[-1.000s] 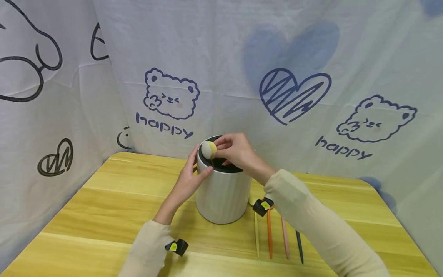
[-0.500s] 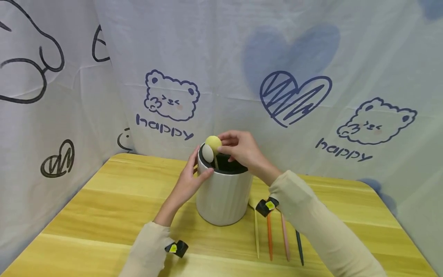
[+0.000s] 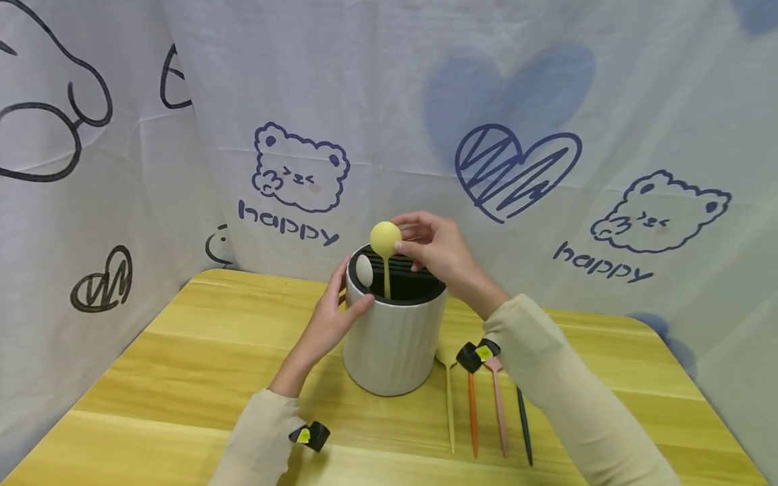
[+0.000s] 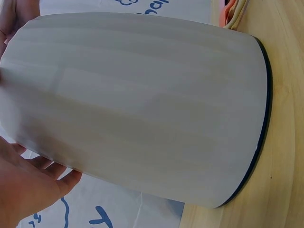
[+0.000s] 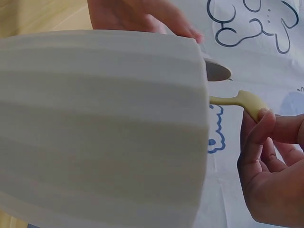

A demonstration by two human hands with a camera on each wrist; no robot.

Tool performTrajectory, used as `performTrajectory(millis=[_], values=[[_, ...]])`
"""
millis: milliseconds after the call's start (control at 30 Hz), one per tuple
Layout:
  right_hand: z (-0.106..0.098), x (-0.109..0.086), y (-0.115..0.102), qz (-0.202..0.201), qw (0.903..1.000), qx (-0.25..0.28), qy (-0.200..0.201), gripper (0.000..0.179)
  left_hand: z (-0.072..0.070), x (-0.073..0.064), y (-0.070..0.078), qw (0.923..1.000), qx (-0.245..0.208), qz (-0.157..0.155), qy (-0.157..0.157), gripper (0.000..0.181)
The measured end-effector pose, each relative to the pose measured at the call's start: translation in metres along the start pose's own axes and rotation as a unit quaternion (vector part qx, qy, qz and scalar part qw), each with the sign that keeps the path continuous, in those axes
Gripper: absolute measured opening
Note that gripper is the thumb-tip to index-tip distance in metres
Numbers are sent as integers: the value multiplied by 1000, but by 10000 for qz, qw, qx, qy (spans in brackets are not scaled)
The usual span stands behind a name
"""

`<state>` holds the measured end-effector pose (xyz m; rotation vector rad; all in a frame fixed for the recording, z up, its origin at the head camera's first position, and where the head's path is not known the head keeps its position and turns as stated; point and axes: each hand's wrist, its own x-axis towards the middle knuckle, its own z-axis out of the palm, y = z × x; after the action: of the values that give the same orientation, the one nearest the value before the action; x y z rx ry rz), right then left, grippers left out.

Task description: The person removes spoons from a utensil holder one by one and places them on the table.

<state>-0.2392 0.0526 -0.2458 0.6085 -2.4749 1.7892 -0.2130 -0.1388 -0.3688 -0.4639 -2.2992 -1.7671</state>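
Pinched yellow spoon (image 3: 385,239), lower end hidden

White cloth backdrop (image 3: 401,54) w/ 2 navy line-drawn bears, L (image 3: 302,165) & R (image 3: 662,209), each w/ "happy" lettering (image 3: 288,223) below, hangs behind wood-grain tabletop (image 3: 243,337); scribbled heart (image 3: 519,172) btwn bears, under pale-blue heart (image 3: 510,94).

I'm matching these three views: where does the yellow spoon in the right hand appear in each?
Head: yellow spoon near centre, its bowl above the white container.
Left wrist: not visible.
Right wrist: right of centre, about mid-height, beyond the container's rim.
Shared landmark: the container, which shows in all three.
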Motion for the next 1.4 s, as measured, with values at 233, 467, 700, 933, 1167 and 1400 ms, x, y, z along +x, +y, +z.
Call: performTrajectory(millis=[233, 467, 700, 933, 1167, 1400], values=[[-8, -2, -3, -407, 9980, 462, 129, 38, 0, -1, 0, 10000, 29, 7, 18, 84], [-19, -3, -9, -490, 9964, 677, 151, 40, 0, -1, -1, 10000, 13, 56, 24, 85], [-27, -6, -13, -538, 9957, 745, 112, 43, 0, -2, -1, 9999, 7, 95, 39, 90], [-39, -13, -16, -970, 9915, 852, 154, 44, 1, -1, 0, 10000, 16, 83, 3, 89], [-55, -23, -27, -1373, 9832, 1155, 331, 42, 0, -1, -1, 10000, 2, 75, -22, 85], [-67, -30, -40, -1627, 9771, 1249, 569, 42, 0, -1, -2, 10000, 14, 63, -11, 84]])
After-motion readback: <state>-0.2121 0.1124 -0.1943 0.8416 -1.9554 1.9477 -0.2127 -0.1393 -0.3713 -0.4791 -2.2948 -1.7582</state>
